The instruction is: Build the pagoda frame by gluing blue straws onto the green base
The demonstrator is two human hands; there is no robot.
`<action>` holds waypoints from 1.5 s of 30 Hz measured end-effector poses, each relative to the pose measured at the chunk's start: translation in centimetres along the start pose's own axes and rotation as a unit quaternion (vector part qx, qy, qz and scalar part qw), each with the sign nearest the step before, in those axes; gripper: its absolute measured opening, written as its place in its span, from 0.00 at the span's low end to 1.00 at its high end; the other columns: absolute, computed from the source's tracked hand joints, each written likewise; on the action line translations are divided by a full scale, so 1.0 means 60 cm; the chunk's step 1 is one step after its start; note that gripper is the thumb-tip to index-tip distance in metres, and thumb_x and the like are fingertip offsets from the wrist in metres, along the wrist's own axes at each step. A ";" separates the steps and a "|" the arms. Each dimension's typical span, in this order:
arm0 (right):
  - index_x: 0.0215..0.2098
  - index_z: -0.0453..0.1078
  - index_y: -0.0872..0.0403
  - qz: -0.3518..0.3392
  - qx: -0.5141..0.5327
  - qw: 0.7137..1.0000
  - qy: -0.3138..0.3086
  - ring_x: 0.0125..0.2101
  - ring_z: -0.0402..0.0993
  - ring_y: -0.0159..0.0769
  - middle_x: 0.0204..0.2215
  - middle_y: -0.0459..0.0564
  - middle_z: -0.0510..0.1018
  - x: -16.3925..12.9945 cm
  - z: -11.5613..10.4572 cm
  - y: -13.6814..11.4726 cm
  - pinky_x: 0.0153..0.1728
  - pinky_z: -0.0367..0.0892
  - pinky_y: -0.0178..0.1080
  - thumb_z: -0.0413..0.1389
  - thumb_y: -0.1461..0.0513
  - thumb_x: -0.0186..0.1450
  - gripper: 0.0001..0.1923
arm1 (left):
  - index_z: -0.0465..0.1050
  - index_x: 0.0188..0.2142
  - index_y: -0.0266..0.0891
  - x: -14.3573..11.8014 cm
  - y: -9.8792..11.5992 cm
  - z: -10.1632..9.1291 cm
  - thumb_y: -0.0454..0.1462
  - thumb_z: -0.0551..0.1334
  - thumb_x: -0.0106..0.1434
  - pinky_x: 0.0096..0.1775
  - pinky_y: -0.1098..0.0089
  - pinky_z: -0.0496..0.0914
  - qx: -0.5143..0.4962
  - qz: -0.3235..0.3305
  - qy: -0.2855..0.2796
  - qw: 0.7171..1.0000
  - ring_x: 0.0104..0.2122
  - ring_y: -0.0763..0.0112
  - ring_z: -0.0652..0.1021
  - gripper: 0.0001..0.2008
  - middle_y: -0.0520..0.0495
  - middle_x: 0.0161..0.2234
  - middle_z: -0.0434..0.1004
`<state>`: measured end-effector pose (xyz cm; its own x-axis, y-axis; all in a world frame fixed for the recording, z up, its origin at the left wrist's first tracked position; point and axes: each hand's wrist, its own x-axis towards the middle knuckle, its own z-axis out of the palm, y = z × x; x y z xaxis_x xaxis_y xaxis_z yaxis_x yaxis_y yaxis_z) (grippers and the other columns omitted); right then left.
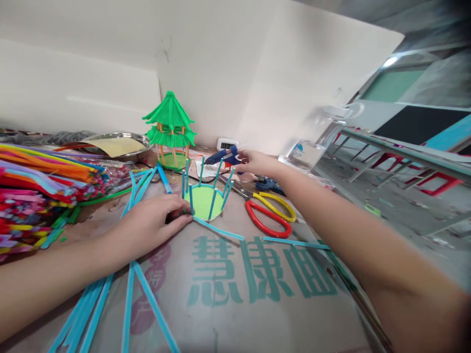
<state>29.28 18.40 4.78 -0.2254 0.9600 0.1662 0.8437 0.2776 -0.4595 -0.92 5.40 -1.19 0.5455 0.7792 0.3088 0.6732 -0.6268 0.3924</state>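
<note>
My left hand [171, 215] is closed at the near left edge of a round light-green base [204, 202], its fingertips pinching the end of a light-blue pipe cleaner [221, 230]. That strip trails right along the base's near edge. Several blue posts [213, 202] stand around the rim, some leaning outward. Beyond the base, my right hand [253, 163] is stretched out with its fingers around the handle of a blue hot glue gun [226, 156], whose nozzle points left. Part of the grip is hidden by the fingers.
Red-and-yellow-handled scissors [270, 213] lie right of the base. Behind stands a green two-tiered pavilion model [170, 127]. Bundled colourful pipe cleaners [47, 181] fill the left side; loose blue ones [128, 304] lie under my left forearm. A clear plastic bottle [309, 147] stands back right.
</note>
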 end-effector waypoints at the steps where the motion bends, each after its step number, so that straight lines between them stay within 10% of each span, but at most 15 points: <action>1: 0.51 0.76 0.55 0.001 0.008 1.000 -0.004 0.42 0.79 0.42 0.47 0.55 0.83 0.010 0.008 0.002 0.48 0.72 0.41 0.69 0.58 0.57 0.24 | 0.76 0.37 0.41 0.000 0.001 0.000 0.46 0.56 0.70 0.33 0.67 0.64 0.002 0.000 0.001 1.000 0.31 0.66 0.74 0.15 0.49 0.32 0.76; 8: 0.36 0.78 0.56 0.040 0.027 0.999 0.004 0.32 0.79 0.42 0.31 0.52 0.83 0.029 0.054 0.016 0.38 0.73 0.40 0.65 0.56 0.59 0.12 | 0.77 0.38 0.42 0.003 0.004 0.000 0.46 0.56 0.70 0.33 0.67 0.65 0.000 0.001 0.000 1.000 0.31 0.65 0.75 0.15 0.48 0.33 0.78; 15: 0.47 0.77 0.54 0.018 0.100 0.994 0.031 0.35 0.80 0.35 0.39 0.52 0.85 -0.007 0.016 -0.005 0.38 0.74 0.35 0.54 0.59 0.67 0.14 | 0.77 0.39 0.41 0.004 0.005 -0.002 0.47 0.55 0.70 0.35 0.66 0.66 0.012 -0.001 -0.003 1.000 0.33 0.64 0.76 0.16 0.47 0.34 0.79; 23: 0.39 0.74 0.52 -0.086 0.290 0.949 0.090 0.36 0.80 0.39 0.40 0.51 0.83 -0.180 -0.047 -0.021 0.44 0.76 0.44 0.61 0.55 0.65 0.09 | 0.76 0.40 0.42 0.002 0.005 0.000 0.47 0.56 0.70 0.34 0.66 0.66 0.008 -0.003 0.001 1.000 0.33 0.64 0.76 0.15 0.48 0.34 0.79; 28: 0.39 0.77 0.47 -0.164 0.162 0.972 -0.045 0.36 0.80 0.42 0.36 0.49 0.82 -0.276 -0.053 -0.032 0.38 0.77 0.45 0.63 0.54 0.66 0.07 | 0.76 0.37 0.41 0.003 0.012 -0.006 0.47 0.56 0.69 0.33 0.67 0.64 0.015 -0.010 -0.004 1.000 0.32 0.64 0.76 0.15 0.48 0.32 0.78; 35: 0.36 0.74 0.52 -0.129 0.153 0.975 -0.093 0.32 0.80 0.41 0.31 0.50 0.83 -0.283 -0.013 -0.053 0.35 0.73 0.41 0.64 0.44 0.63 0.20 | 0.77 0.39 0.41 0.003 0.016 -0.009 0.48 0.55 0.68 0.33 0.66 0.64 0.022 -0.024 -0.009 0.999 0.31 0.62 0.76 0.17 0.47 0.32 0.78; 45: 0.32 0.74 0.53 -0.196 0.001 0.981 -0.014 0.31 0.72 0.38 0.29 0.49 0.78 -0.280 0.009 -0.057 0.34 0.63 0.39 0.63 0.42 0.62 0.22 | 0.77 0.41 0.42 0.003 0.011 -0.008 0.50 0.55 0.67 0.34 0.65 0.65 0.035 -0.024 -0.008 0.999 0.30 0.62 0.76 0.18 0.47 0.32 0.79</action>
<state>29.94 1.34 3.07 -0.5451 0.7804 0.3063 0.6892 0.6251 -0.3663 -0.62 5.12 -0.47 0.5188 0.8084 0.2779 0.7315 -0.5881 0.3451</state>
